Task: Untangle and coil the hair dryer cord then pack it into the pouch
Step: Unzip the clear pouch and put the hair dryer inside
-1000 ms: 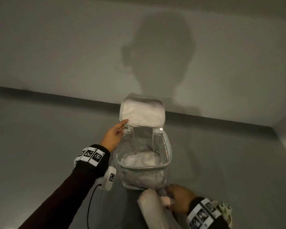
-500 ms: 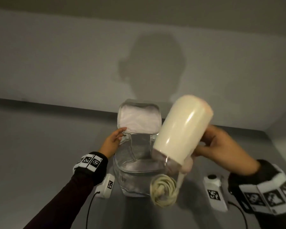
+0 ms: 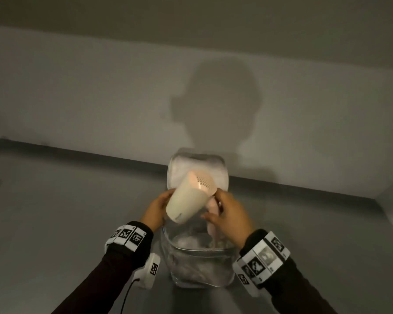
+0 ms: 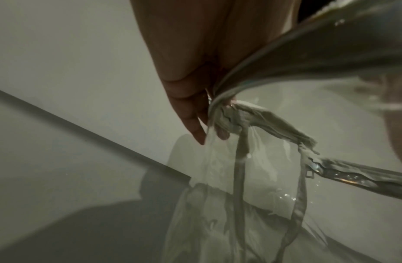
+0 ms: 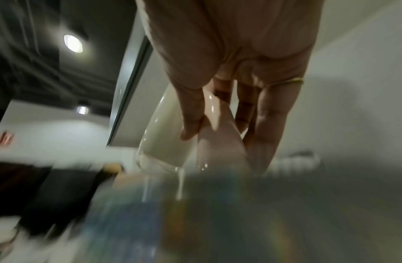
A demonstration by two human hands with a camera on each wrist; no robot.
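Observation:
In the head view a cream hair dryer (image 3: 187, 199) with a pink handle (image 3: 212, 219) hangs tilted over the open clear pouch (image 3: 200, 266). My right hand (image 3: 216, 211) grips the handle, which points down into the pouch. The right wrist view shows the thumb and fingers of that right hand (image 5: 222, 147) round the pink handle (image 5: 220, 142), beside the cream barrel (image 5: 161, 135). My left hand (image 3: 160, 205) pinches the pouch's left rim, and its fingers (image 4: 195, 128) straddle the clear wall (image 4: 220, 178). A bit of the cream cord (image 3: 220, 244) shows inside the pouch; the rest is hidden.
The pouch's white padded lid (image 3: 197, 165) stands open against the wall (image 3: 100, 98) just behind. The pouch sits on a grey tabletop (image 3: 55, 211). A white tagged box (image 3: 151, 269) with a black cable hangs under my left wrist. The tabletop's right edge (image 3: 381, 205) lies far right.
My right hand raised the dryer from the table's front edge, swung it over the pouch and lowered it handle first; the coiled cord went inside. My left hand stayed at the rim.

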